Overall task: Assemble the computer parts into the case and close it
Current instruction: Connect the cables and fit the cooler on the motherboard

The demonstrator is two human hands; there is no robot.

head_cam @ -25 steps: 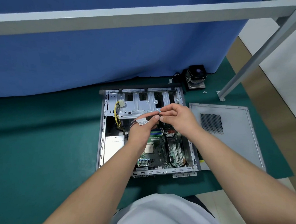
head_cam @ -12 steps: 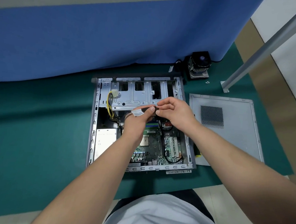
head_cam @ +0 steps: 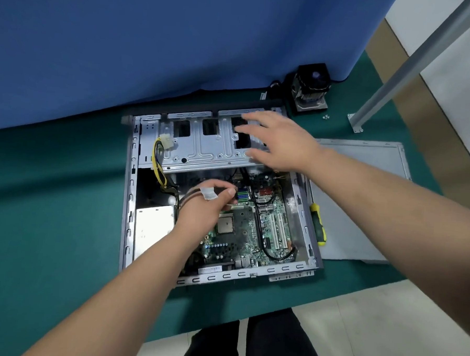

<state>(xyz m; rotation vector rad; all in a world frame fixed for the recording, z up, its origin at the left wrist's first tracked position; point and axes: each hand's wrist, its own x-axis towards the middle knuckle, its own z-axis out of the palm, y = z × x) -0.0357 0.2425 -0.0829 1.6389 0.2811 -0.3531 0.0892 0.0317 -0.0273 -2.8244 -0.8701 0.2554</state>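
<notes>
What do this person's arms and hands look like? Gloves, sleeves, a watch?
No gloves: the left hand and right hand are bare, with no rings or watch visible. Both forearms are bare to the frame edge, with no sleeves showing.

One open case [head_cam: 130, 188], one side panel [head_cam: 362, 211], one cooler [head_cam: 310, 86], one screwdriver [head_cam: 318, 225], two hands.

Left hand [head_cam: 204, 203] curled, thumb and fingers pinched; right hand [head_cam: 280, 142] flat, fingers spread, palm down; forearms extended.
</notes>
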